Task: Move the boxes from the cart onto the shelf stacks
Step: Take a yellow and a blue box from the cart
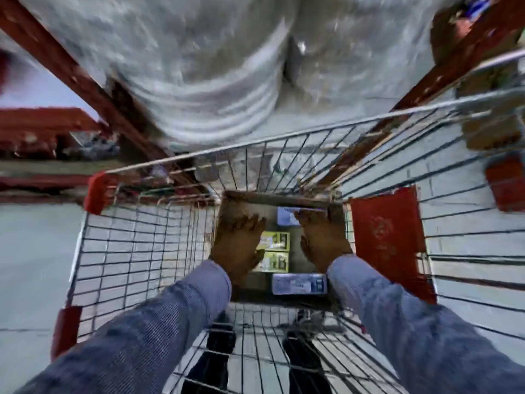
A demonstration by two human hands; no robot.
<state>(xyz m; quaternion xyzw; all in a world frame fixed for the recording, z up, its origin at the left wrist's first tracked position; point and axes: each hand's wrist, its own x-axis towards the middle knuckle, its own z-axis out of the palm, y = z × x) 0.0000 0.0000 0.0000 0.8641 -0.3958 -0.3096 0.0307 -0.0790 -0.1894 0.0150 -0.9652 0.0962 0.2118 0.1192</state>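
Observation:
A brown cardboard box (244,207) with white and yellow labels on top lies in the bottom of the wire shopping cart (127,245). My left hand (238,245) lies flat on the box's left part, fingers spread toward the far edge. My right hand (322,240) rests on its right part, fingertips at a white label (287,217). Both arms, in blue sleeves, reach down into the cart. The picture is blurred, so I cannot tell whether the fingers curl around the box's edges.
Red shelf uprights (71,72) rise beyond the cart, with a large plastic-wrapped load (199,66) between them. A red flap (386,237) hangs on the cart's right side. Brown boxes (488,129) sit at the far right. Grey floor (31,265) lies left.

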